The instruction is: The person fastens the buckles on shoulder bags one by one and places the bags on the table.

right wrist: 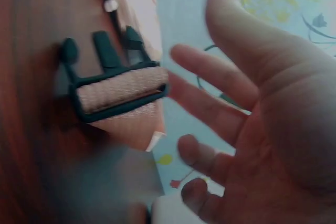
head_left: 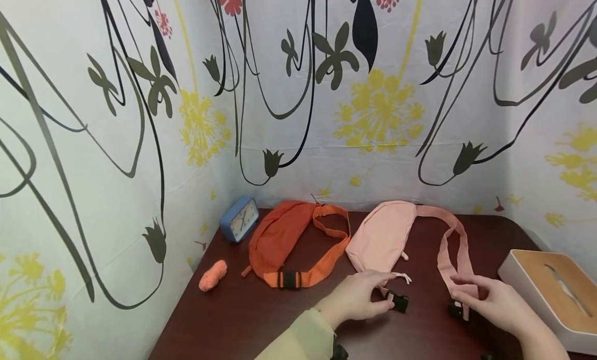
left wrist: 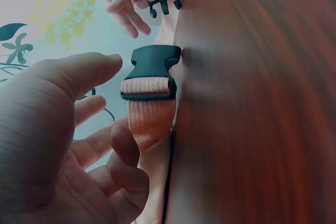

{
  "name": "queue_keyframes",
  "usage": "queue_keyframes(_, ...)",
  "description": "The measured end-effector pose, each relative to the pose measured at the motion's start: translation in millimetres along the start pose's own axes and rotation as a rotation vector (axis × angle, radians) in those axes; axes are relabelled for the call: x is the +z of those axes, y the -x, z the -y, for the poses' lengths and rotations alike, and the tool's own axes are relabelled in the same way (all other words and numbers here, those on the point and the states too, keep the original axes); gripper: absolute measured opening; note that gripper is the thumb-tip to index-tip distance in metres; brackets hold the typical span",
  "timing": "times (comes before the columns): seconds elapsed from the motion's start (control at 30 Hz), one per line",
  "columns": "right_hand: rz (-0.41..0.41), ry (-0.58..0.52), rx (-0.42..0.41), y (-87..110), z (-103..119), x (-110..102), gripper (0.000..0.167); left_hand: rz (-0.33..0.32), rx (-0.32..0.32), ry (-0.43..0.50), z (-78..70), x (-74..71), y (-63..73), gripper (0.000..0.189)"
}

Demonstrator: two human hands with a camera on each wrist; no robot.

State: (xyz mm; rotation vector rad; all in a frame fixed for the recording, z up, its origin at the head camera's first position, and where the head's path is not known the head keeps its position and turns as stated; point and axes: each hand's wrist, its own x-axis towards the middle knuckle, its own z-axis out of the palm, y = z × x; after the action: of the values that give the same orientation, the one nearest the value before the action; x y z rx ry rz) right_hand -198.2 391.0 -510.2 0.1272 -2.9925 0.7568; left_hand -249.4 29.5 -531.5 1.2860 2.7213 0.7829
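Observation:
A pink waist bag (head_left: 384, 235) lies on the table, its strap (head_left: 454, 241) looping to the right. Its black buckle is apart in two halves. My left hand (head_left: 356, 298) is beside the socket half (head_left: 398, 301), thumb and fingers spread around it without gripping in the left wrist view. That view shows the socket half (left wrist: 152, 72) with pink webbing through its bar. At the pronged half (head_left: 456, 309) is my right hand (head_left: 501, 303), its fingers loosely apart. The right wrist view shows the prongs of that half (right wrist: 118, 85) and a gap between it and the fingers (right wrist: 215, 103).
An orange waist bag (head_left: 282, 241), its buckle (head_left: 289, 279) fastened, lies left of the pink one. Farther left are a blue clock (head_left: 239, 219) and an orange yarn skein (head_left: 213, 275). A white tissue box (head_left: 555, 287) with a wooden-looking lid stands at the right. Patterned cloth walls enclose the table.

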Motion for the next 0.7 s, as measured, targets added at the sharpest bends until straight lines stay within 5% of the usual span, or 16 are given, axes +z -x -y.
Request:
queue_keyframes(0.1,0.126,-0.065,-0.010,3.5,-6,-2,0.059,0.012,0.009,0.008,-2.9,4.0,-3.1,0.058)
queue_keyframes(0.3,0.292,-0.258,-0.198,5.2,-23,3,0.056,0.019,0.010,0.039,-5.2,8.9,-6.7,0.055)
queue_keyframes(0.7,0.242,-0.295,-0.305,-3.7,-26,24,0.041,0.035,-0.007,0.113,2.8,15.7,-9.2,0.040)
